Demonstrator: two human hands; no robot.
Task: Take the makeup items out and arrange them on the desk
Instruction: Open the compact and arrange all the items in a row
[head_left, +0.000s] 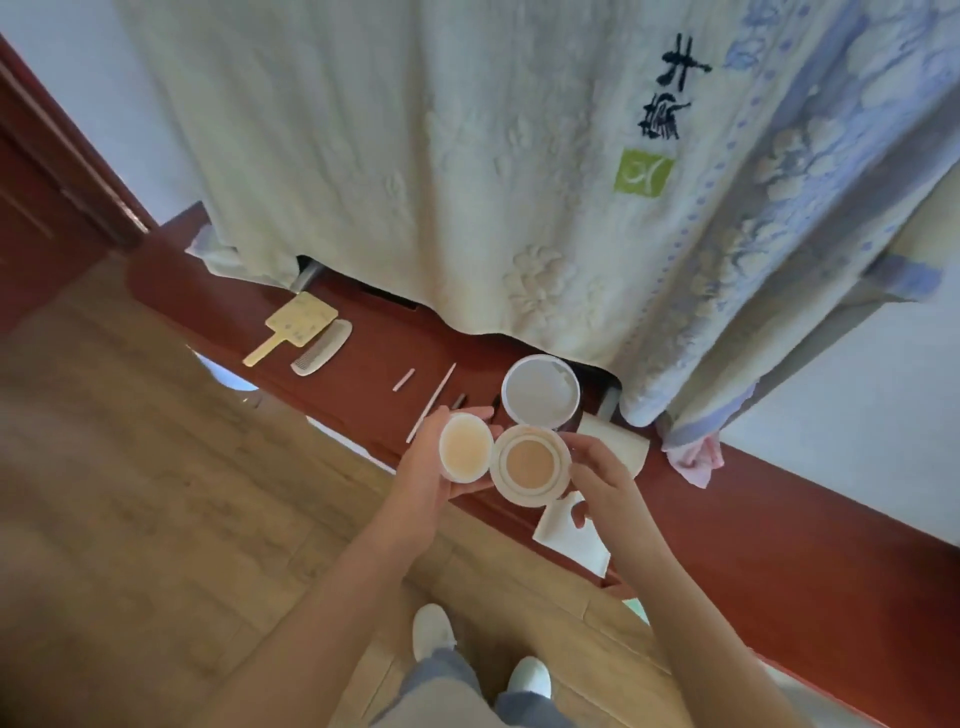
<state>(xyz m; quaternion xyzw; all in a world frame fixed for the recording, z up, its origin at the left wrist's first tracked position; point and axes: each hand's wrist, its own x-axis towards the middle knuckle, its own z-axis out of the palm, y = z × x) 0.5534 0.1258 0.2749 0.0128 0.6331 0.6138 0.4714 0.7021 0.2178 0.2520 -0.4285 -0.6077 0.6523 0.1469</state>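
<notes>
A white cushion compact (530, 464) is open above the red-brown desk (374, 353), its mirrored lid (540, 392) raised and the beige cushion showing. My right hand (602, 483) grips the compact's base at its right rim. My left hand (436, 462) holds the round cream puff (466, 453) just left of the compact. On the desk lie a yellow hand mirror (291, 325), a white comb (322, 347), a short white stick (403, 379) and a long thin white stick (432, 401). A white pouch (571, 535) lies under my right hand.
A pale embroidered cloth (441, 156) and a blue-patterned cloth (779, 218) hang over the desk's back. A white folded item (618, 441) and a pink cloth (696, 462) lie at the right. Wooden floor (130, 467) is to the left; my white shoes (431, 631) are below.
</notes>
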